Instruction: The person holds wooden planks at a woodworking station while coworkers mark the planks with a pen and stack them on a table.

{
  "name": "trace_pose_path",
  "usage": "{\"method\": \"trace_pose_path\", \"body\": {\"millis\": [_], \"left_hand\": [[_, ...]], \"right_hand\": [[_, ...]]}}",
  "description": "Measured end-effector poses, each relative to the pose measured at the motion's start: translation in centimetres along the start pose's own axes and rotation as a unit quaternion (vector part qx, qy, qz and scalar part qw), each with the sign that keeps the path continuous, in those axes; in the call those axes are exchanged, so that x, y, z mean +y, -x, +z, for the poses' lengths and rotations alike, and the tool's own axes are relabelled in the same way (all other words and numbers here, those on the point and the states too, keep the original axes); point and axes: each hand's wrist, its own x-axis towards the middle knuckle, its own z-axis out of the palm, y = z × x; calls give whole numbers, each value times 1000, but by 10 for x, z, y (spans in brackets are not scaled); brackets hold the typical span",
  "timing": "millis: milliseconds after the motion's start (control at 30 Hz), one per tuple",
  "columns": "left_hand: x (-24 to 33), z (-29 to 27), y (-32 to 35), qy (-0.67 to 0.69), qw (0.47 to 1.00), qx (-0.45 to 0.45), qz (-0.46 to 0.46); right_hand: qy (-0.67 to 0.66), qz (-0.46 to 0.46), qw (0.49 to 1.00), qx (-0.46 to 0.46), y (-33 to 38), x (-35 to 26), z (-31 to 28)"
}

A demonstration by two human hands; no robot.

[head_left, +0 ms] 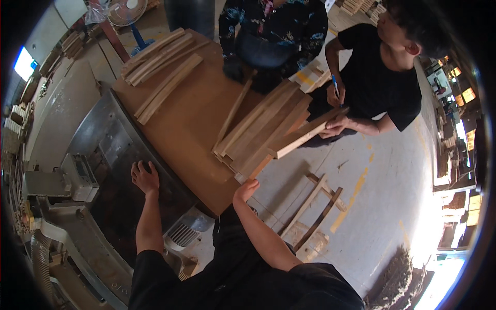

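My left hand (145, 177) rests on the dark metal machine table (123, 135), fingers spread and holding nothing. On the right, my right hand (246, 191) is at the near end of a stack of wooden boards (266, 129), close to or touching the board ends. Its fingers look extended, not wrapped round a board, though they are partly hidden. The stack lies slanted along the right edge of a brown tabletop (181, 137). Beside it, a narrow wooden strip (235, 111) reaches toward a person's dark-gloved hands (253, 77) at the far side.
At right, a person in black (382, 82) holds a wooden board (305, 135) and a blue pen (336, 85). More curved wooden strips (160, 57) lie at the tabletop's far left. A wooden frame (315, 206) stands on the floor. A fan (126, 10) is at the back.
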Motion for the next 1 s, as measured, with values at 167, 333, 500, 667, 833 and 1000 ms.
{"method": "trace_pose_path", "body": {"millis": [167,333,500,667,833,1000], "left_hand": [[3,-3,1,11,1000,-1,3],[3,-5,-1,14,1000,-10,-6],[4,-3,-1,11,1000,-21,-9],[7,-8,-2,12,999,-30,-13],[6,-7,-1,12,1000,-25,-10],[7,-7,-1,14,1000,-17,-7]], "right_hand": [[1,9,1000,27,-2,3,-1],[-8,34,999,19,3,-9,0],[18,12,1000,11,5,-14,-3],[9,2,1000,8,4,-14,-3],[7,10,1000,11,4,-12,-3],[6,2,1000,12,2,-8,-2]]}}
